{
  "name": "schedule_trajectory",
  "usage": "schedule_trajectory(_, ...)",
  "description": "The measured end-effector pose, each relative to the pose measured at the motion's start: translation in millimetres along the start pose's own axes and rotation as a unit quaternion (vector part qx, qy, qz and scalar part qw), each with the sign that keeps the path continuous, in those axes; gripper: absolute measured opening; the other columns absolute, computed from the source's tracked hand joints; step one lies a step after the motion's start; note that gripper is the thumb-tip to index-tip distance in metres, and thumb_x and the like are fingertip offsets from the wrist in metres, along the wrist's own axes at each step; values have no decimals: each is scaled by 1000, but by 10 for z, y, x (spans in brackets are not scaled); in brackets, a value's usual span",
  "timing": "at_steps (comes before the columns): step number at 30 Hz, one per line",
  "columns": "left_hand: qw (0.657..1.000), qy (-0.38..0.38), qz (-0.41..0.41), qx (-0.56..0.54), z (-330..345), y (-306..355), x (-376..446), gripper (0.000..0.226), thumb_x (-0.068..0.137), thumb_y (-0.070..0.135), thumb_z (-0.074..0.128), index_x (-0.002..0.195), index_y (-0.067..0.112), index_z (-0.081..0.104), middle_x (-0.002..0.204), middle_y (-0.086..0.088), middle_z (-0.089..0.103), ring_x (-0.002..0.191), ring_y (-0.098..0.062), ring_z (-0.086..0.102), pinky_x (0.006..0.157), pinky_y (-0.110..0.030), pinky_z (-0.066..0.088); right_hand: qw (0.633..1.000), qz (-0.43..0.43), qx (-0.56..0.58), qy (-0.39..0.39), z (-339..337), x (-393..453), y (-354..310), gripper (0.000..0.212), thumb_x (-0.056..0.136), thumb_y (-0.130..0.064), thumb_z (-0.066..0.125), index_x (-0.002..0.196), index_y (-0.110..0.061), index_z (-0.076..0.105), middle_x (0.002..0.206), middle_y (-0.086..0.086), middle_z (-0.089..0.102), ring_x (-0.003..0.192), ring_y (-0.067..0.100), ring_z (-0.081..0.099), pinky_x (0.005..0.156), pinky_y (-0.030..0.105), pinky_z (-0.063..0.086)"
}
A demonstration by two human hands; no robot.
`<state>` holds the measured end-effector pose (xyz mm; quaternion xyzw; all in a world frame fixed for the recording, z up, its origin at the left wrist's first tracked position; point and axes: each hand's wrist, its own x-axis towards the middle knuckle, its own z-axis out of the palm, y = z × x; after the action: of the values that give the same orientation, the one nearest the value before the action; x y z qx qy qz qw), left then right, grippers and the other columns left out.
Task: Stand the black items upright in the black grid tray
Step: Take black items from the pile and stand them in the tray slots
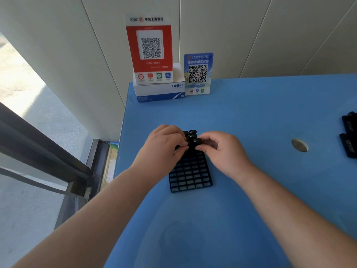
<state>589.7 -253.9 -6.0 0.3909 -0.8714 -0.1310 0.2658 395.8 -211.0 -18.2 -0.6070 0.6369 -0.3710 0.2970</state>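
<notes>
A black grid tray (190, 176) lies on the blue table, with most of its near cells empty. Several black items (192, 133) stand upright in its far rows, each with a small round hole on top. One more black item (195, 141) sits at the front of that group, pinched between both hands. My left hand (166, 143) grips it from the left with thumb and fingers and hides the tray's far left corner. From the right, my right hand (222, 149) holds it with its fingertips and covers the far right cells.
More black items (349, 132) lie at the table's right edge. A round hole (299, 145) is in the tabletop to the right. A white CHNT box (159, 91) and two QR code signs (151, 49) stand at the back. The table's left edge drops to a window frame.
</notes>
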Motion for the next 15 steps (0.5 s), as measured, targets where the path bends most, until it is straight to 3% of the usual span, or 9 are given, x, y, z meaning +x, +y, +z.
schedule_trajectory(2,1000,-1,-1,2,-9,10,-5,3,82,16,77,85,15,75,98,6,68,93,-20,58,86,-38,52,999,-15,-25,17,9,12,18,19,84,-10,77,91,-27,76,87,-13,74,83,1,69,80,17,52)
schedule_trajectory(6,1000,-8,-5,6,-35,25,-10,4,83,16,76,86,15,75,98,6,68,94,-21,59,87,-39,51,998,3,-55,-22,47,33,26,17,87,-12,74,97,-24,76,93,-11,74,88,4,68,86,23,53)
schedule_trajectory(10,1000,-16,-7,12,-56,48,-4,7,84,17,75,90,15,76,100,5,68,95,-21,58,89,-38,50,997,26,-68,-37,28,63,-49,13,89,-16,72,95,-28,74,88,-15,72,84,-1,66,77,14,48)
schedule_trajectory(15,999,-28,-16,21,-95,81,-40,21,87,22,71,108,19,73,109,6,65,105,-18,55,98,-34,45,995,61,-75,-27,-31,-39,-7,13,88,-19,74,99,-25,70,90,-17,71,82,-5,65,75,12,48)
